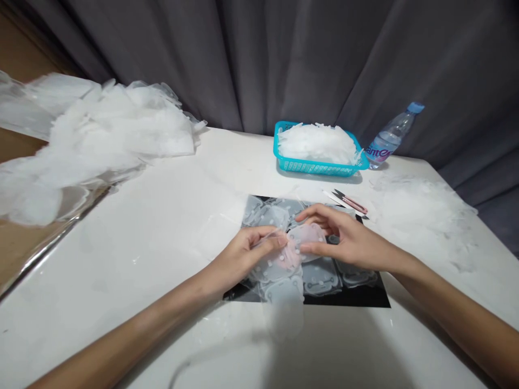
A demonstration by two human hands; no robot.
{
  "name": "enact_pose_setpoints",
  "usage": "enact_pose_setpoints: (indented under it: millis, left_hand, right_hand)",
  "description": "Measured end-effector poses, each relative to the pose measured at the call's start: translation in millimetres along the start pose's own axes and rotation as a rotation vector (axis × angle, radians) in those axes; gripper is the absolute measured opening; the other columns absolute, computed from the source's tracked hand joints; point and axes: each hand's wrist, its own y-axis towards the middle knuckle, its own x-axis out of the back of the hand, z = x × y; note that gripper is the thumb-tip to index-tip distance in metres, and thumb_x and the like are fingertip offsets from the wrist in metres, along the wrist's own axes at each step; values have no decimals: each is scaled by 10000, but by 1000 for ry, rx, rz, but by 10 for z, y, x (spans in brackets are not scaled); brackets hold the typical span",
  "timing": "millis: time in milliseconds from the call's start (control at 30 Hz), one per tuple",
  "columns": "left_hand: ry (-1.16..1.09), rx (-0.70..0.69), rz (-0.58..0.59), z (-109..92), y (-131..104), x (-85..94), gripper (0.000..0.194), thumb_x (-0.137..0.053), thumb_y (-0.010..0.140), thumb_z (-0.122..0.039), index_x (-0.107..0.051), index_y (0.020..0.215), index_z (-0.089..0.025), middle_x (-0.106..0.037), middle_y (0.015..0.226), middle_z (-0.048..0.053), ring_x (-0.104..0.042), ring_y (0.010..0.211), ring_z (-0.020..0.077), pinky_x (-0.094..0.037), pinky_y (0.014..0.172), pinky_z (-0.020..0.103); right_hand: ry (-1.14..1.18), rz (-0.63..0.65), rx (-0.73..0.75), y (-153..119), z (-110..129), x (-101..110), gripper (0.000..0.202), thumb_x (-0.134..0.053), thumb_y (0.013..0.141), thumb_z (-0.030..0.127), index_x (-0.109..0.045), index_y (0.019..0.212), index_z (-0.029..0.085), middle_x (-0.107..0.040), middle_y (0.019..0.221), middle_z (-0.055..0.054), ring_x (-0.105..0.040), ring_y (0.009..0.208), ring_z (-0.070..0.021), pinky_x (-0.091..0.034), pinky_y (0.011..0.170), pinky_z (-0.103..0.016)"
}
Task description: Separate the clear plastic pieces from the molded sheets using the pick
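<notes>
Light seems to drop from overhead: smooth white tabletop [101,270] is decently bright, but the dark grey pleated curtain [259,59] beyond the black rectangular sheet [375,297] goes pretty dim. Soft shadow spills off the sheet's near edge. The milky translucent plastic piece [275,267] over it looks hazy, and the wispy white heap [421,216] to its right is kinda smeary, details mushed together.

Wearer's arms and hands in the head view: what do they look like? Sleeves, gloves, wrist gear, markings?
Left forearm and right forearm: slim, bare up to the frame edge, no sleeve showing. Left hand and right hand: no gloves; slender fingers, partly hidden. No watch, bracelet, ring, cable or marking visible.
</notes>
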Motion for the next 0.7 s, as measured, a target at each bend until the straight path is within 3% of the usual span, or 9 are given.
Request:
enact_pose_setpoints:
  millis: [100,200,400,533,633,700]
  left_hand:
    - [43,-14,13,-1,-2,28,309,-784,875,-468,-728,937,-170,-646,805,-6,-550,684,117,-411,628,219]
    - [88,-52,1,12,36,64,316,-882,784,-389,-730,938,-158,-652,830,-5,-567,725,119,-427,655,215]
    - [40,-38,-61,9,95,137,355,-880,785,-366,-657,956,-149,-686,887,25,-630,791,146,-501,716,241]
    - [97,-50,-45,38,95,202,565,-879,786,-437,-485,1132,-226,-683,867,8,-639,746,172,-521,647,265]
    - [416,-246,-160,44,85,215,682,-901,755,-475,-494,1261,-265,-642,1030,33,-633,959,222,-539,817,338]
    - [647,-433,-274,21,78,211,611,-926,717,-479,-608,1189,-258,-589,1144,53,-569,1113,256,-488,965,386]
  right_hand:
    - [-13,88,-43,-8,-22,6,413,-837,854,423,-615,1149,237,-644,956,11,-603,795,-152,-513,665,-255]
    - [-35,84,-49,-8,-37,-13,317,-797,889,443,-597,1000,222,-572,851,36,-539,734,-134,-480,617,-238]
    - [431,23,-112,45,-61,-150,377,-785,896,465,-490,956,237,-588,868,44,-679,743,-139,-632,689,-305]
    - [479,-51,-99,67,-53,-220,369,-805,882,442,-520,989,234,-657,900,32,-701,693,-126,-629,681,-298]
    - [494,-61,-67,72,-40,-263,300,-793,901,405,-573,1001,226,-668,898,26,-687,735,-118,-620,734,-289]
    - [521,-63,-36,82,-34,-302,268,-792,907,383,-599,1005,225,-658,909,26,-669,766,-112,-604,751,-272]
